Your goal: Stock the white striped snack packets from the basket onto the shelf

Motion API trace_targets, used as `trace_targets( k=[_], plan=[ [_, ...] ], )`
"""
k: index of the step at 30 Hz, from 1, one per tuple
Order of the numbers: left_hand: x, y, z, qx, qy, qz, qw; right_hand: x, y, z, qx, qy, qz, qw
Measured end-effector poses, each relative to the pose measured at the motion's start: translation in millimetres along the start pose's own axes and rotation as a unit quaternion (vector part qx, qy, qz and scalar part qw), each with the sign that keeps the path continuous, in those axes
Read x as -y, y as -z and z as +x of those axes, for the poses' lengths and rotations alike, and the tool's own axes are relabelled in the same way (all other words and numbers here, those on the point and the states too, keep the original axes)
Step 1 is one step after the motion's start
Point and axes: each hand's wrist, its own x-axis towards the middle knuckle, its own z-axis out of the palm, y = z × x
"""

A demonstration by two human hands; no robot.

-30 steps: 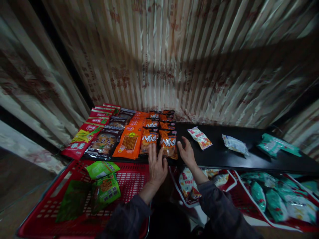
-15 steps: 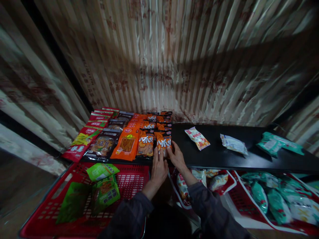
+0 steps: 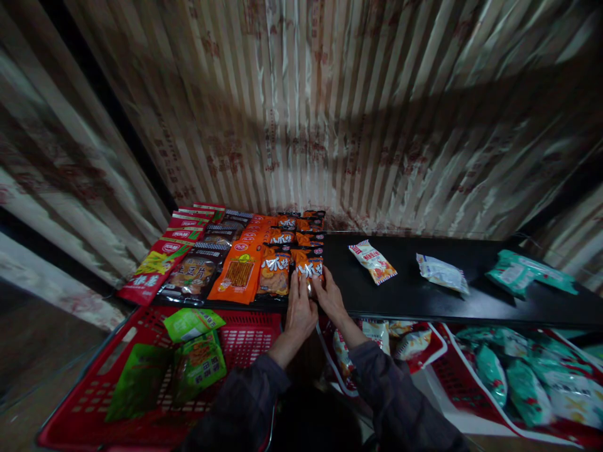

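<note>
Since the earlier frames, my right hand (image 3: 333, 302) has come in from the right to meet the packet's edge, while my left hand (image 3: 301, 316) has edged only slightly forward. Left fingers are straight, close together and laid over the packet's near part, curled around nothing. Right fingers bend a little at its right side — whether they pinch it, I cannot tell.

Under and just ahead of them lies the glossy orange-and-black plastic snack packet (image 3: 308, 258), at the front right of the display on the long black shelf (image 3: 400, 296). It extends from my fingertips toward the wall, so it is ahead of both hands, and neither is clearly nearer. Its long axis runs front to back, printed face up, with the dark top end pointing wallward and the lower end toward me, partly hidden by fingers.

Just left sits a matching orange-and-black packet (image 3: 274, 271) — roughly parallel — then a flat bright-orange bag of sticks (image 3: 239, 270). Well apart on the right, a small white-and-red packet (image 3: 373, 262) lies aslant. Below the shelf on the left, a red perforated plastic basket (image 3: 249, 342) holds shiny green bags (image 3: 202, 364).
</note>
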Motion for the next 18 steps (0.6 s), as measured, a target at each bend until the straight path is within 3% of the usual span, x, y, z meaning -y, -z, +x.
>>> trace_targets(
  k=[5,8,11,13,18],
  plan=[
    [-1,13.3,18,-0.034,-0.015,-0.005,0.999,-6,5,16,-0.028,-0.029,0.027,0.999],
    [-12,24.4,56,-0.039,0.018,-0.029,0.999,-11,10,41,-0.049,-0.038,0.049,0.997],
    [-27,30.4,103,-0.026,0.100,-0.041,0.994,-16,11,73,-0.063,-0.043,0.070,0.995],
    [-31,30.9,132,-0.024,0.111,-0.038,0.993,-20,8,94,-0.071,-0.041,0.080,0.993],
    [-29,25.8,172,-0.010,0.139,-0.024,0.990,-24,-5,133,-0.068,0.002,0.096,0.993]
  ],
)
